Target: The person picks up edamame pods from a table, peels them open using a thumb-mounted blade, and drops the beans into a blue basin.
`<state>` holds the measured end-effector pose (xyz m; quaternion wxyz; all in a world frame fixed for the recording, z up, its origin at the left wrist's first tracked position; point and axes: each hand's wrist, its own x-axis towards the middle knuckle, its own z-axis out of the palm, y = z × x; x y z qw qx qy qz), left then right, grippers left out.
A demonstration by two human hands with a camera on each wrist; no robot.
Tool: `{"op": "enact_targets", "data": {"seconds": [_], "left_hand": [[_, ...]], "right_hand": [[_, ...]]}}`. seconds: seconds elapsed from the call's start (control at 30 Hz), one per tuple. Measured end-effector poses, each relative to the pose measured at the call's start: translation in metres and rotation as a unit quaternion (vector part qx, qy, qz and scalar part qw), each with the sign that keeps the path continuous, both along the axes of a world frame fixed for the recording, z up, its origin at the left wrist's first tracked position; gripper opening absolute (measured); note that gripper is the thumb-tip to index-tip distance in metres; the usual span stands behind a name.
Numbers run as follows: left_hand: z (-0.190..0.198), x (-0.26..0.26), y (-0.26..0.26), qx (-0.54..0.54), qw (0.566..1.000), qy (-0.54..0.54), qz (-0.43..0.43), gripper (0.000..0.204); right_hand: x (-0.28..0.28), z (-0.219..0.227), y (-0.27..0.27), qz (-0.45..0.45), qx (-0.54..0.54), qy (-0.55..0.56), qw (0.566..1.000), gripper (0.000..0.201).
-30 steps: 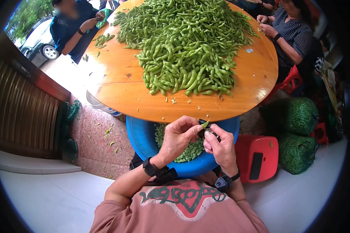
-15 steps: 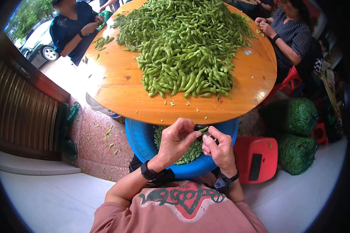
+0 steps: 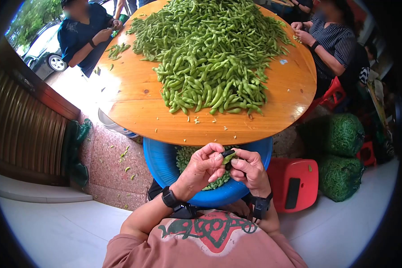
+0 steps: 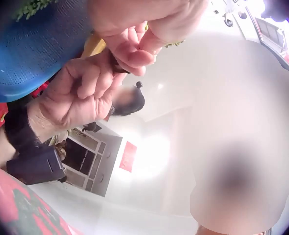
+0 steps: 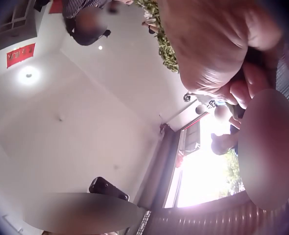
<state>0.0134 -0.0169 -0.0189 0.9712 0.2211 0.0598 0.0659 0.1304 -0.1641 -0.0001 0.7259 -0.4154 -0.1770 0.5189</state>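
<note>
A green pod (image 3: 228, 158) is pinched between the two hands, above a blue basin (image 3: 154, 156) of shelled beans (image 3: 186, 157). The left hand (image 3: 200, 169) holds the pod's left end by thumb and forefinger, with something black at the fingertips. At its other end the right hand (image 3: 250, 169) grips with curled fingers, a dark item partly showing under them. In the left wrist view both hands meet, the right hand (image 4: 81, 93) curled and the pod mostly hidden. A large heap of pods (image 3: 210, 58) lies on the wooden table (image 3: 134, 116).
A red stool (image 3: 306, 178) stands right of the basin, with full green mesh bags (image 3: 341, 134) beyond. Two people are at the table's far sides, one in dark blue (image 3: 82, 35), one in stripes (image 3: 335, 44). Loose pods (image 3: 127, 169) lie on the floor at left.
Both hands have come slightly lower, toward the body. The left fingers have shifted on the pod, and the right wrist has turned.
</note>
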Motion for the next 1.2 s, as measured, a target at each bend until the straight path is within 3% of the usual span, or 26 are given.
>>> {"op": "enact_targets", "data": {"seconds": [0.13, 0.17, 0.2, 0.23, 0.27, 0.33, 0.4, 0.47, 0.5, 0.57, 0.6, 0.67, 0.8, 0.87, 0.9, 0.97, 1.0, 1.07, 1.13, 1.2], "left_hand": [[0.004, -0.003, 0.003, 0.080, 0.994, 0.069, 0.006, 0.025], [0.002, -0.003, 0.005, 0.213, 0.975, 0.067, 0.006, 0.028], [0.000, -0.004, 0.007, 0.343, 0.937, 0.065, 0.006, 0.031], [-0.001, -0.005, 0.009, 0.532, 0.841, 0.093, 0.041, 0.029], [0.001, -0.007, 0.010, 0.532, 0.841, 0.093, 0.041, 0.029], [0.017, -0.008, 0.014, 0.707, 0.702, 0.070, 0.048, 0.024], [0.010, -0.004, 0.013, 0.726, 0.682, 0.056, 0.067, 0.023], [-0.002, -0.001, 0.012, 0.777, 0.604, -0.033, 0.172, 0.024], [-0.002, -0.001, 0.011, 0.777, 0.604, -0.034, 0.172, 0.024], [-0.001, -0.002, 0.010, 0.836, 0.519, -0.053, 0.171, 0.030], [0.001, -0.002, 0.009, 0.836, 0.519, -0.053, 0.170, 0.030], [0.005, -0.001, 0.007, 0.873, 0.449, -0.066, 0.179, 0.036], [0.003, 0.000, 0.007, 0.882, 0.433, -0.061, 0.177, 0.036], [-0.003, -0.002, 0.014, 0.819, 0.566, -0.028, 0.095, 0.025], [-0.003, -0.003, 0.016, 0.818, 0.566, -0.028, 0.094, 0.025], [0.002, -0.003, 0.021, 0.737, 0.676, 0.031, -0.009, 0.012], [0.005, -0.003, 0.020, 0.736, 0.676, 0.031, -0.009, 0.012], [0.009, -0.003, 0.019, 0.617, 0.778, 0.098, -0.065, 0.016], [0.010, -0.004, 0.019, 0.637, 0.762, 0.100, -0.065, 0.016], [0.010, -0.005, 0.020, 0.656, 0.745, 0.102, -0.064, 0.017]], "right_hand": [[-0.001, -0.004, -0.004, 0.006, -0.015, -0.033, 0.999, 0.011], [-0.002, 0.000, -0.006, 0.013, -0.061, -0.104, 0.993, 0.011], [-0.003, 0.003, -0.007, 0.020, -0.105, -0.173, 0.979, 0.012], [-0.005, 0.003, -0.008, 0.020, -0.105, -0.173, 0.979, 0.012], [-0.008, 0.002, -0.008, 0.013, -0.116, -0.198, 0.973, 0.012], [-0.011, 0.004, -0.006, 0.005, -0.127, -0.224, 0.966, 0.013], [-0.010, 0.009, -0.004, -0.005, -0.141, -0.275, 0.951, 0.010], [-0.009, 0.000, -0.001, -0.029, -0.133, -0.341, 0.930, 0.009], [-0.009, -0.004, 0.000, -0.052, -0.125, -0.406, 0.904, 0.008], [-0.010, -0.001, 0.001, -0.060, -0.128, -0.417, 0.898, 0.008], [-0.011, 0.000, 0.002, -0.068, -0.132, -0.429, 0.891, 0.009], [-0.012, -0.001, 0.002, -0.073, -0.133, -0.427, 0.892, 0.009], [-0.010, -0.002, 0.002, -0.074, -0.137, -0.424, 0.892, 0.009], [-0.005, -0.009, 0.000, -0.050, -0.135, -0.405, 0.903, 0.009], [-0.004, -0.012, -0.002, -0.026, -0.134, -0.386, 0.913, 0.008], [-0.007, -0.013, -0.004, -0.004, -0.173, -0.326, 0.929, 0.009], [-0.008, -0.013, -0.004, 0.019, -0.210, -0.265, 0.941, 0.010], [-0.009, -0.015, -0.004, 0.015, -0.217, -0.288, 0.933, 0.011], [-0.010, -0.014, -0.004, 0.011, -0.224, -0.310, 0.924, 0.012], [-0.011, -0.009, -0.004, 0.013, -0.201, -0.268, 0.942, 0.012]]}}
